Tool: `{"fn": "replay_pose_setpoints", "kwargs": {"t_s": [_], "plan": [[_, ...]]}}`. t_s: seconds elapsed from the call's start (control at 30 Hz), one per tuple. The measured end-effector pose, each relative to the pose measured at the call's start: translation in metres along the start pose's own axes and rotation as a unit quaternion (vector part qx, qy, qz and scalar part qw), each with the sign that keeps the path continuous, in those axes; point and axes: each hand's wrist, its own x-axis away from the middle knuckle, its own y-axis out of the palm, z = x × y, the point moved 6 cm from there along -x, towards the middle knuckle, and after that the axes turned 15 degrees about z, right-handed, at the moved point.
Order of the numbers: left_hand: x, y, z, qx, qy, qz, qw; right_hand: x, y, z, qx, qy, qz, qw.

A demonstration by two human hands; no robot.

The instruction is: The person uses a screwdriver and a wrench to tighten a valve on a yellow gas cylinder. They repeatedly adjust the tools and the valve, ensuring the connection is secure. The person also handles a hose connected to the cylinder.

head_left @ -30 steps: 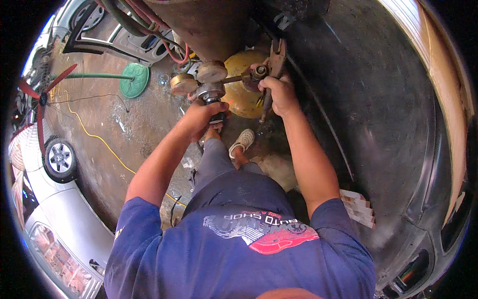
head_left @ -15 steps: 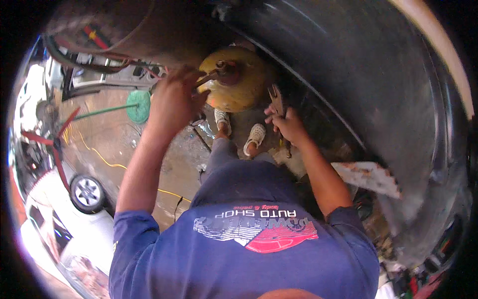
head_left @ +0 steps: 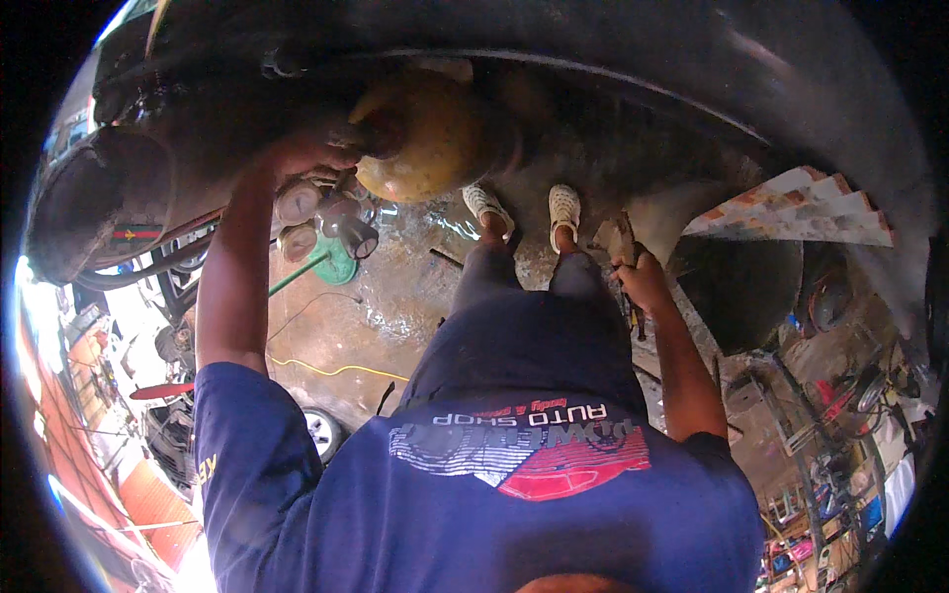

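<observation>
A yellow gas cylinder stands ahead of me, seen from above, with a dark valve area at its top. Beside it, a gas regulator carries two round gauges. My left hand reaches to the cylinder's top, its fingers closed at the regulator's upper end by the valve. Shadow hides exactly where the fingertips press. Low on the right, my right hand is wrapped round a pair of worn metal pliers. Their jaws point away from me, and the handles come out below the fist.
A large dark curved panel arches over the far side. Layered sheet pieces stick out at the right. A yellow cord crosses the wet floor. A wheel lies left, and a cluttered metal frame stands right.
My view has swung round, so the cylinder appears farther left. My left hand has come off to the cylinder's left, uncovering the gauges. The right hand, still holding the pliers, has lowered rightward.
</observation>
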Motion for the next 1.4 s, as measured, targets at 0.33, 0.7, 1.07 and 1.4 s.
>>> {"fn": "replay_pose_setpoints", "kwargs": {"t_s": [0.33, 0.7, 1.07, 1.4], "plan": [[-0.052, -0.040, -0.095, 0.114, -0.050, 0.000, 0.992, -0.048, 0.011, 0.004, 0.021, -0.012, 0.014, 1.000], [0.111, -0.261, -0.091, -0.014, 0.043, 0.222, 0.974, -0.071, 0.166, -0.310, -0.017, -0.223, -0.060, 0.973], [0.142, -0.186, -0.138, -0.289, 0.217, 0.195, 0.912, 0.199, 0.091, -0.060, 0.092, 0.068, -0.059, 0.992], [0.164, -0.103, -0.190, -0.328, 0.215, 0.121, 0.912, 0.265, 0.052, -0.072, 0.345, 0.089, -0.079, 0.931]]}}
